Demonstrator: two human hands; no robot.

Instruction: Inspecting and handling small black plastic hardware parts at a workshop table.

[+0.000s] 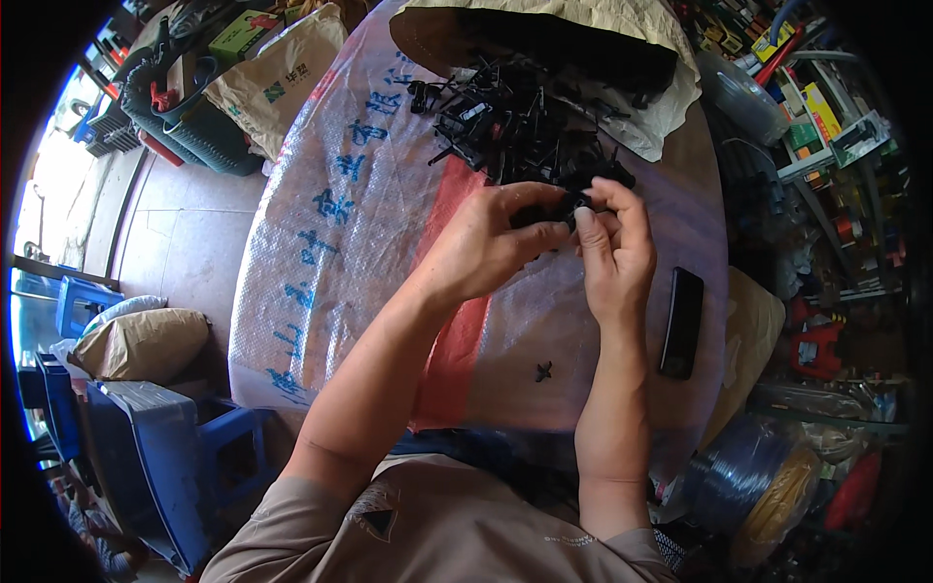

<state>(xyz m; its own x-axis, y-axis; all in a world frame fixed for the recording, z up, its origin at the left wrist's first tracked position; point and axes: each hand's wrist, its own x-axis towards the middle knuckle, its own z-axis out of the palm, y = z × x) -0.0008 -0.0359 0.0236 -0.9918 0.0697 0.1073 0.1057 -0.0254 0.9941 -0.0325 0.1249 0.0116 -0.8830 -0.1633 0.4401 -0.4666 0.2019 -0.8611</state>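
Observation:
My left hand [501,233] and my right hand [619,243] meet over the table, fingers closed in pinches. Between their fingertips is a small black part [577,202], mostly covered, so its exact shape cannot be made out. Just beyond my hands lies a loose pile of black plastic pieces [496,112], many thin and branching. One small black branching piece [543,371] rests by itself nearer to me, between my forearms. All this lies on a woven plastic sheet [340,291] with a red stripe and blue writing.
An open paper sack [671,121] with a dark inside lies behind the pile. To the right is a black smartphone [682,323]. Blue plastic stools [146,457] stand at lower left, near a filled sack [146,343]. Crowded shelves [836,146] line the right side.

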